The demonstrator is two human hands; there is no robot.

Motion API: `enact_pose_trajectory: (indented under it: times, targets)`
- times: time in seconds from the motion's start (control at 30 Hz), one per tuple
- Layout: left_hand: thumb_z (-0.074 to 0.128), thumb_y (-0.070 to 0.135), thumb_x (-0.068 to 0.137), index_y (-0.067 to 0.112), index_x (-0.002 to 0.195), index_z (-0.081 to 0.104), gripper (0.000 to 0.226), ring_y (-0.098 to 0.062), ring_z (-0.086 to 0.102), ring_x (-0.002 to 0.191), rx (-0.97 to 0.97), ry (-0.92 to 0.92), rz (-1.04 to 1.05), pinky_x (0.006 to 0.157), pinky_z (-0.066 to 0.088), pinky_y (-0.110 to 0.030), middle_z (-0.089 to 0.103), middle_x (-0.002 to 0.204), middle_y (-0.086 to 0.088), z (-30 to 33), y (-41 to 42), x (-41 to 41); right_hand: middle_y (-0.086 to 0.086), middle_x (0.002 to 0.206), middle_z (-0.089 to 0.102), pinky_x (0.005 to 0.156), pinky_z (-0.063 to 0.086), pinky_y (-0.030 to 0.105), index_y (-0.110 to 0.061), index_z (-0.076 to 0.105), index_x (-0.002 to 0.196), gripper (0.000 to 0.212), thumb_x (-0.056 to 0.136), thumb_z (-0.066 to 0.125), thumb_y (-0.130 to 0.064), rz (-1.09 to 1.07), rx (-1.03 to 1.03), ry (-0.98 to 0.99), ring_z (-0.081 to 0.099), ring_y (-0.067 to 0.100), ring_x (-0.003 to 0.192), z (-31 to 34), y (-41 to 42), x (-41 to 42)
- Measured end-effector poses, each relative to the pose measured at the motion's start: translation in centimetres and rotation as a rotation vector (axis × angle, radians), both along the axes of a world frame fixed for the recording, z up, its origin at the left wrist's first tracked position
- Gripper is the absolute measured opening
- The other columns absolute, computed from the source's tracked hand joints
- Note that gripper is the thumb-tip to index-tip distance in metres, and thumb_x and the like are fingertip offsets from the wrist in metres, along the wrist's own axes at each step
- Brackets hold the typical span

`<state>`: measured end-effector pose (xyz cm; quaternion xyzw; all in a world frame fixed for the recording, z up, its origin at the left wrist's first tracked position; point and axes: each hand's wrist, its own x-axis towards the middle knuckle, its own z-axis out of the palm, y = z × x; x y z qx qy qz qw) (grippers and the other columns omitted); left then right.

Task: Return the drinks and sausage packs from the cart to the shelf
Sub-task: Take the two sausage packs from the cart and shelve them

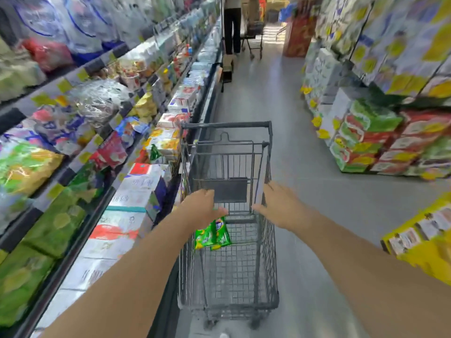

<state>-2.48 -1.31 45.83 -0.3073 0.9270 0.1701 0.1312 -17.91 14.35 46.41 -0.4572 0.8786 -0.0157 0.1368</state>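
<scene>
grey cart (228,252) holding green packs (211,234), left hand (203,207) and right hand (280,206) spread open, gripping nothing

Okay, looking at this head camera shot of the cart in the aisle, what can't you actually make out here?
- Green pack in the cart: the left hand covers its top and the label is blurred, so its contents are unknown.
- Right hand: by the cart's rim; grip unclear.
- Left shelf goods: motion blur makes labels unreadable.
- Person far down the aisle: cut off by the top edge.
</scene>
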Motion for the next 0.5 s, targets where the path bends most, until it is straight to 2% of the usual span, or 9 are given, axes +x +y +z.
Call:
enact_pose_trajectory:
  times: [0.17,0.23,0.33,0.5]
  targets:
    - [0.048,0.056,0.094,0.003,0.136,0.043,0.068,-0.036,0.048,0.122,0.115,-0.107,0.041,0.099,0.043,-0.044,0.048,0.135,-0.020,-7.0,-4.8,-3.1,0.012,0.126,0.056,0.099,0.048,0.045,-0.010,0.048,0.130,0.053,0.097,0.045,-0.051,-0.049,0.120,-0.104,0.055,0.028,0.114,-5.3,-4.8,-2.6]
    - [0.049,0.055,0.094,0.002,0.141,0.038,0.071,-0.036,0.046,0.127,0.151,-0.149,0.064,0.102,0.042,-0.043,0.046,0.140,-0.021,-10.4,-6.2,-4.2,0.013,0.131,0.054,0.101,0.047,0.045,-0.010,0.045,0.138,0.058,0.097,0.045,-0.052,-0.048,0.164,-0.129,0.055,0.029,0.117,-8.6,-6.3,-3.7]
    - [0.049,0.057,0.093,0.006,0.149,0.031,0.078,-0.036,0.040,0.135,0.170,-0.206,0.066,0.110,0.036,-0.044,0.040,0.148,-0.019,-16.0,-7.7,-5.6,0.012,0.129,0.056,0.100,0.048,0.044,-0.009,0.047,0.136,0.058,0.096,0.047,-0.051,-0.048,0.214,-0.156,0.057,0.027,0.115,-14.1,-8.4,-5.1]
    - [0.047,0.061,0.091,0.011,0.152,0.025,0.083,-0.033,0.030,0.142,0.162,-0.285,0.086,0.115,0.030,-0.045,0.032,0.154,-0.017,-26.0,-10.4,-8.2,0.016,0.141,0.048,0.109,0.039,0.043,-0.007,0.045,0.139,0.058,0.098,0.044,-0.047,0.013,0.300,-0.131,0.047,0.029,0.130,-24.4,-12.6,-7.3]
